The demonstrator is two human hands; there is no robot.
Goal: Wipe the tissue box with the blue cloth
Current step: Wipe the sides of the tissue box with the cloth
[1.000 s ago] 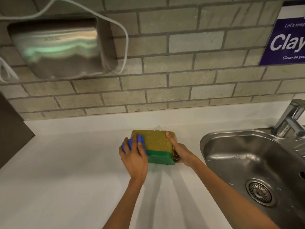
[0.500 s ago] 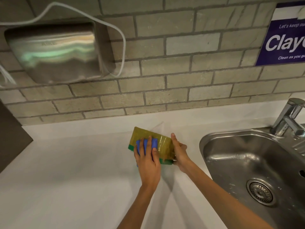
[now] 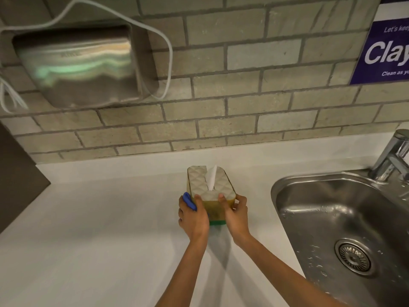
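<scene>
Head view: both hands, left hand (image 3: pixel 193 218) with blue cloth (image 3: pixel 189 200), right hand (image 3: pixel 235 214), clamp the tissue box (image 3: pixel 210 189), now turned upright on the worktop (image 3: pixel 99 229)

Glossy wet steel sink (image 3: pixel 332 218), matt white counter (image 3: pixel 99 229), rough brick wall (image 3: pixel 243 89), quilted-top tissue box (image 3: pixel 210 185)

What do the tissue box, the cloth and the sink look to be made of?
Tissue box: likely glossy card or plastic film, from the sheen on its side; the quilted pale top looks matte.
Blue cloth: soft fabric, bunched in the left hand.
Sink: brushed stainless steel, reflective, with water droplets.
</scene>
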